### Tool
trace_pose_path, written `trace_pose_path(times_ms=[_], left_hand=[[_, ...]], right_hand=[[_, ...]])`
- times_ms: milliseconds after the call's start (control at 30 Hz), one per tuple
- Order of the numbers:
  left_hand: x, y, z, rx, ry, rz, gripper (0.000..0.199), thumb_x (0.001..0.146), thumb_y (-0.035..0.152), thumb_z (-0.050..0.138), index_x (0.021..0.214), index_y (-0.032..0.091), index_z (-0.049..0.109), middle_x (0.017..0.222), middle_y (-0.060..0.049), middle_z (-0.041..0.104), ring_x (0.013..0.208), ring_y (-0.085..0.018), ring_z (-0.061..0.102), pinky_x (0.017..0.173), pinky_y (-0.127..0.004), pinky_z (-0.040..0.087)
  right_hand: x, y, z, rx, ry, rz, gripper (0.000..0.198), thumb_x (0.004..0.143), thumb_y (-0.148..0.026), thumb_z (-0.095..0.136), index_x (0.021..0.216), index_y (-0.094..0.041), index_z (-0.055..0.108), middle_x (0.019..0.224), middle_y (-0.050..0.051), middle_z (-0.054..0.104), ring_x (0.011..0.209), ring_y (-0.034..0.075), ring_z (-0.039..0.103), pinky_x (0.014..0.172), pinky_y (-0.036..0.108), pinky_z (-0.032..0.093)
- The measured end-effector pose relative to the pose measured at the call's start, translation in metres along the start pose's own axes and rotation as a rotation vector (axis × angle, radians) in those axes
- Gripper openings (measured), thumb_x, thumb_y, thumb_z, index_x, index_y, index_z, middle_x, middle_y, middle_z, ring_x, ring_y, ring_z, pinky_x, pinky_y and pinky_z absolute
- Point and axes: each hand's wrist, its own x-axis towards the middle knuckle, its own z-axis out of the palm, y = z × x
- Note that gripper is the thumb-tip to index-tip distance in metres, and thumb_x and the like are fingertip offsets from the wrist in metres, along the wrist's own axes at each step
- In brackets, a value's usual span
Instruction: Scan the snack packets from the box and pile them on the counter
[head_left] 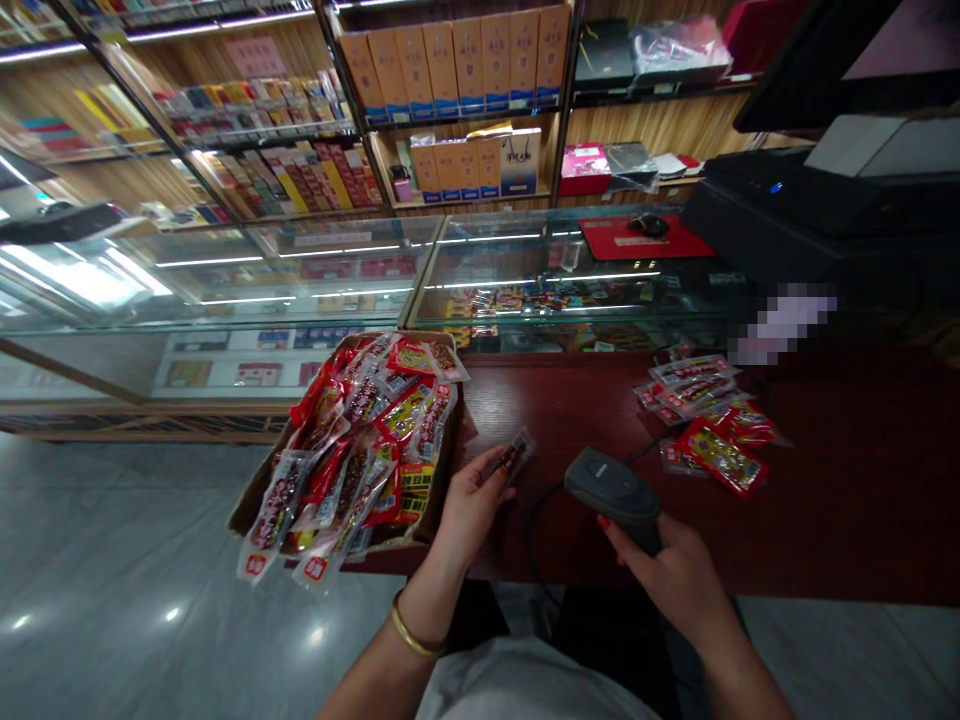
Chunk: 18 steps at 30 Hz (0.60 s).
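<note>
My left hand (474,500) pinches a small clear-wrapped snack packet (516,455) with dark contents, held just above the dark red counter. My right hand (671,565) is wrapped round the handle of a grey barcode scanner (613,488), its head pointing up and left toward the packet. Left of my left hand stands a cardboard box (444,478) heaped with red, yellow and clear snack packets (358,478), some hanging over its near edge. Beyond the scanner, to the right, lies a loose pile of similar snack packets (701,390), a red and yellow packet (724,455) among them.
The dark red counter (847,500) runs to the right, with the scanner's cable (531,530) across it. Behind it stands a glass display case (517,255) carrying a red mouse pad (600,240) and a mouse (649,226). Black checkout equipment (795,215) fills the right; stocked shelves line the back.
</note>
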Motion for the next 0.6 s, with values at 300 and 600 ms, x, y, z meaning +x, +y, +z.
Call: trace_pose_path(times_ms=[300,600], left_hand=[[0.036,-0.004,0.067,-0.125,-0.184,-0.155,0.049,0.075,0.028,0.083,0.122,0.019,0.075,0.106,-0.008,0.081,0.081,-0.016,0.073,0.069,-0.024,0.055],[0.111,0.014,0.258,0.304,-0.509,0.144,0.036,0.083,0.021,0.078,0.118,0.011,0.076,0.104,-0.013,0.081,0.086,-0.020,0.075,0.082,-0.031,0.059]], right_hand=[[-0.009,0.015,-0.016,0.082,0.122,0.056,0.029,0.082,-0.051,0.069,0.071,-0.025,0.075,0.057,0.003,0.074,0.055,0.025,0.071,0.062,0.031,0.058],[-0.024,0.036,-0.045,0.124,0.341,0.185,0.036,0.075,-0.056,0.074,0.073,-0.020,0.075,0.058,0.005,0.075,0.051,0.024,0.070,0.052,0.030,0.055]])
